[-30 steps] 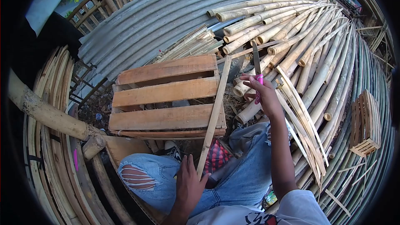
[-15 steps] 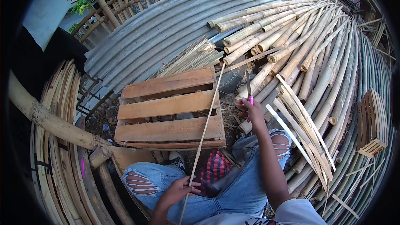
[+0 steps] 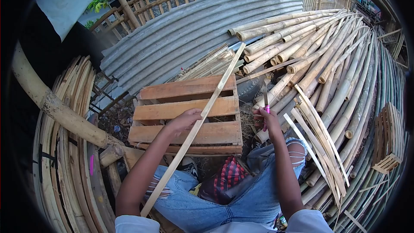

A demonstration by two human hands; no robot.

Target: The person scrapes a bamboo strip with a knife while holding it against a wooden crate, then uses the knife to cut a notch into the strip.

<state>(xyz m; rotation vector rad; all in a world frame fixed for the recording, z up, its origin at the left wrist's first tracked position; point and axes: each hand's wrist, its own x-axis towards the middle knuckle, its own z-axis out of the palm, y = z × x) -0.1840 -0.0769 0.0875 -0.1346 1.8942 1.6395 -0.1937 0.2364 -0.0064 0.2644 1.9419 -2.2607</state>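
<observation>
The left hand (image 3: 184,121) pinches a wooden strip (image 3: 191,138) near its middle, seemingly so that neither end outweighs the other; the strip slants from near left to far right, passing above the slatted crate (image 3: 183,108). The right hand's (image 3: 271,121) grip is closed on the pink handle of a knife (image 3: 266,110), blade pointing far (probably to keep its edge off the legs (image 3: 254,196)). The crate stands just beyond the legs, perhaps to stay within reach; bamboo poles (image 3: 336,73) lie piled at right.
</observation>
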